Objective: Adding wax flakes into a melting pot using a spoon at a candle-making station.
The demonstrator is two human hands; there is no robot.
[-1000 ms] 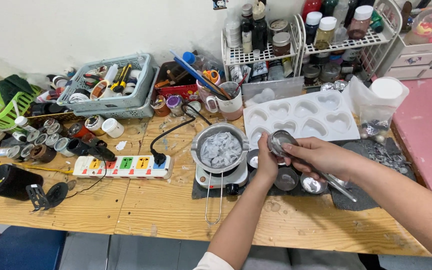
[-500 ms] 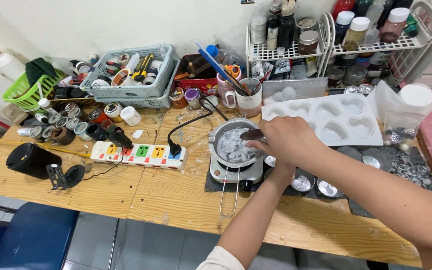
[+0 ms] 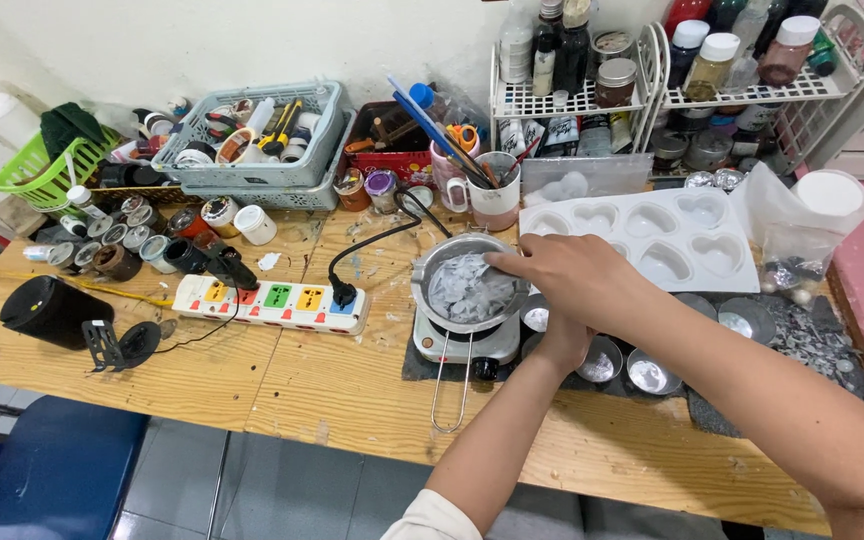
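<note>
A metal pot [image 3: 420,272] filled with pale wax flakes [image 3: 460,290] sits on a small white hot plate [image 3: 452,349], its wire handle [image 3: 449,395] pointing toward me. My right hand [image 3: 577,278] reaches across the pot's right rim, fingertips over the flakes; what lies under its palm is hidden. My left hand [image 3: 560,345] is mostly covered by my right wrist, beside several small round metal cups [image 3: 649,372] on a dark mat. A white heart-shaped mould tray [image 3: 652,240] lies behind the hands.
A white power strip [image 3: 272,300] lies left of the pot, with one black plug in it. Grey baskets [image 3: 252,130], small jars [image 3: 117,255], a mug of brushes [image 3: 495,195] and a wire rack of bottles [image 3: 672,90] line the back. A black cylinder [image 3: 42,310] lies at left.
My right hand carried a small metal cup from in front of the mould leftward to the pot and now reaches over the flakes. The camera view shifted slightly left.
</note>
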